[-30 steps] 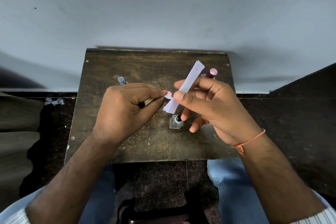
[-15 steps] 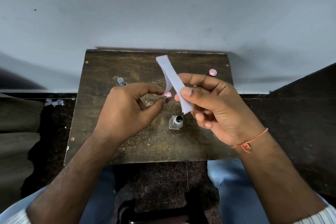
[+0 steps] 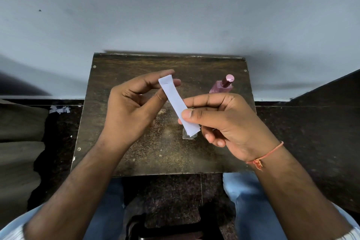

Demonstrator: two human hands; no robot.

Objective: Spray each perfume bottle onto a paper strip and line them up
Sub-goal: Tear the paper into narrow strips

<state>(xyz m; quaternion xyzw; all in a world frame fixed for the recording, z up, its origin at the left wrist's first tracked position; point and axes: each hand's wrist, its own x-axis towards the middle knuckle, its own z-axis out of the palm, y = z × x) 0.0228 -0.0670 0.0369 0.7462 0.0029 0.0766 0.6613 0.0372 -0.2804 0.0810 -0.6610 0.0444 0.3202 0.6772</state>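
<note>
The left hand [image 3: 134,107] is raised over the dark wooden table [image 3: 120,154], palm turned inward, forearm coming up from the lower left. Its fingers are loosely curved, and the index finger and thumb close on the far end of a white paper strip [image 3: 175,101], the fingertips showing past the strip's top edge.

The paper strip is a narrow, plain white slip, slightly bowed, slanting from the left hand's fingertips down toward the right hand.

Just under the strip's near end, below the right thumb, a small clear glass bottle [image 3: 188,136] stands on the table, mostly hidden by the paper.

The right hand [image 3: 228,122] pinches the strip's lower part between thumb and index finger, the remaining fingers curled beneath. An orange thread bracelet [image 3: 263,157] circles its wrist.

Beyond the right hand's knuckles stands a pink perfume bottle [image 3: 223,86] with a pink cap.
</note>
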